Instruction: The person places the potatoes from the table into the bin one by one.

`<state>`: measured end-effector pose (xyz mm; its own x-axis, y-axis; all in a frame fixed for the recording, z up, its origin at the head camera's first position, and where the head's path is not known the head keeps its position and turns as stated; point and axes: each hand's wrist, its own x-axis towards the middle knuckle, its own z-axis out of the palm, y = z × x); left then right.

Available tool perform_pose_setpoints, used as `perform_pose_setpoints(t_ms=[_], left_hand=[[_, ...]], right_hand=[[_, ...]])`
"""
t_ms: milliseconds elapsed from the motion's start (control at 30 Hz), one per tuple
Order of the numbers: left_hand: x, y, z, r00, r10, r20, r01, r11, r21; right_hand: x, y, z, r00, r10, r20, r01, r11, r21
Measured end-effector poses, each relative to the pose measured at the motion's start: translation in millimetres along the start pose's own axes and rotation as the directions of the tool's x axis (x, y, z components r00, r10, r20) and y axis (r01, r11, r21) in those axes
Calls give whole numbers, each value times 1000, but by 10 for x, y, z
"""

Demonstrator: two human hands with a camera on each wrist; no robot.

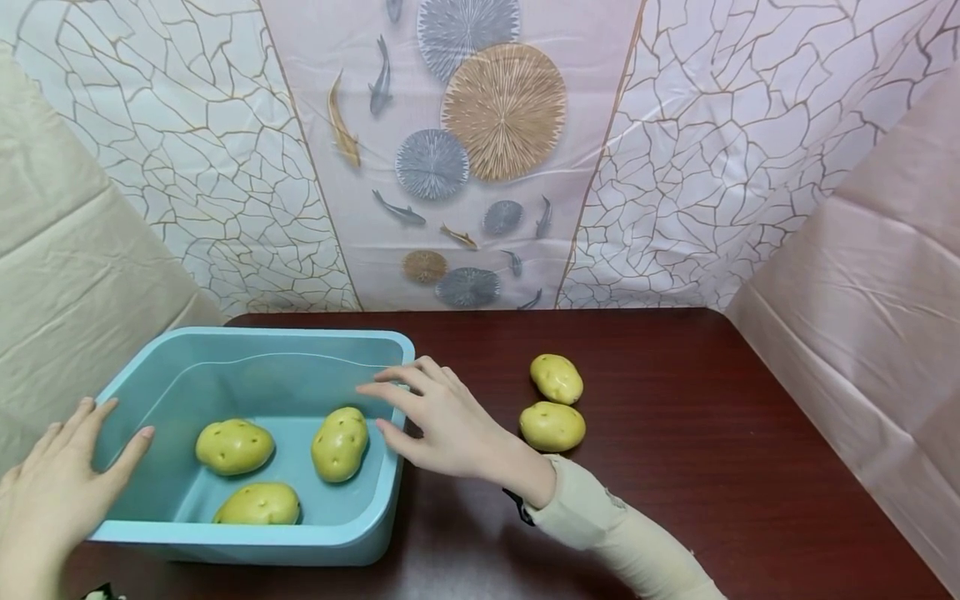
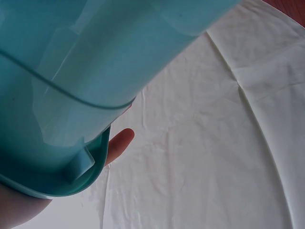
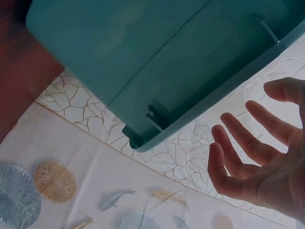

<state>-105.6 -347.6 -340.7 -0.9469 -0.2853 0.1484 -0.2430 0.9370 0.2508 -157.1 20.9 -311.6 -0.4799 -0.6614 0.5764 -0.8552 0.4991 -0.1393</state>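
Note:
A light blue plastic tub [image 1: 258,536] stands on the left of the table with three yellow-green potatoes inside: one on the left [image 1: 235,447], one on the right [image 1: 340,445] and one at the near wall [image 1: 258,504]. My left hand [image 1: 63,475] is at the tub's left rim, fingers spread; the left wrist view shows a fingertip [image 2: 121,143] past the rim. Over the right rim hangs my right hand [image 1: 442,421], palm down, fingers apart and slightly bent, holding nothing. In the right wrist view its fingers [image 3: 248,138] lie beside the tub's outer wall [image 3: 143,57].
Two more potatoes lie close together on the dark red-brown table [image 1: 675,433], right of the tub: a farther one [image 1: 557,378] and a nearer one [image 1: 552,426]. Patterned cloth [image 1: 465,208] hangs behind the table, with plain pale cloth [image 1: 862,275] along both sides.

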Motion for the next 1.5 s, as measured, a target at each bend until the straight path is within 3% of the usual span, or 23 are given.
perform_pose_setpoints(t_ms=[400,767,1067,1367,1500], left_hand=[[-6,-4,5,1000,8,-5,-8,1000,-3],[-4,10,-11,1000,10,4,-10,1000,-5],[1,-11,-4,1000,15,-5,-15,1000,4],[-49,38,-44,999,37,-3,-37,999,-5],[-46,50,-57,1000,19,4,-19,1000,5]], right_hand=[[-207,83,-72,1000,25,-17,-25,1000,-17],[-432,139,-129,996,87,22,-86,996,-24],[-614,211,-156,999,48,-22,-49,998,-40],[-792,310,-162,998,62,-16,-63,997,-54],[-861,342,-169,998,57,-28,-59,997,-48]])
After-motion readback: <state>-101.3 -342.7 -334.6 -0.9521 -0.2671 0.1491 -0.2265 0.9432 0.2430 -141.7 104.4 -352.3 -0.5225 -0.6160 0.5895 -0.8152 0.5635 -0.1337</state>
